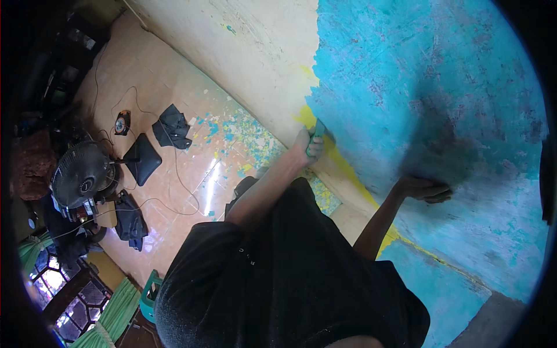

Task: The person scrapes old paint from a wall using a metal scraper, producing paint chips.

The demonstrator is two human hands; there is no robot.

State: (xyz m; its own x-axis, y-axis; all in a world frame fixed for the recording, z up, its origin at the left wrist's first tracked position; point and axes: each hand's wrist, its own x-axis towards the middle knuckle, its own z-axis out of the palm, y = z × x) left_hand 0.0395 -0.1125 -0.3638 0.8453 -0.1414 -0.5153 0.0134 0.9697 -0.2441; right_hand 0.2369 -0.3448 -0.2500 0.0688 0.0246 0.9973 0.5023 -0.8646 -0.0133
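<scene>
My left hand point(307, 145) is wrapped tight around the handle of a small green-handled scraper point(318, 129), blade end pressed against the turquoise painted wall point(441, 87) right at the ragged edge where the blue stops. My right hand point(423, 189) is holding nothing — fingers together and flat against the same wall lower down, well apart from the scraper, sitting in a darker worn patch of the paint. Just beside the scraper there's a streak of yellow undercoat point(348, 168) showing through, running diagonally down the wall between my two arms. To the left of that edge the wall is bare cream plaster point(249, 52). Below it, the glossy peach tiled floor point(174, 81) is littered with blue and yellow paint flakes point(243, 136), thickest near the base of the wall. Further out on the floor — a crumpled black cloth point(172, 126), a flat black pad-shaped thing point(141, 159), thin cables looping around, and a dark standing fan point(81, 177) lying near the far side. A green plastic crate point(149, 294) sits at the bottom by some green curtain fabric point(113, 316). My black t-shirt point(284, 272) fills the lower middle.
</scene>
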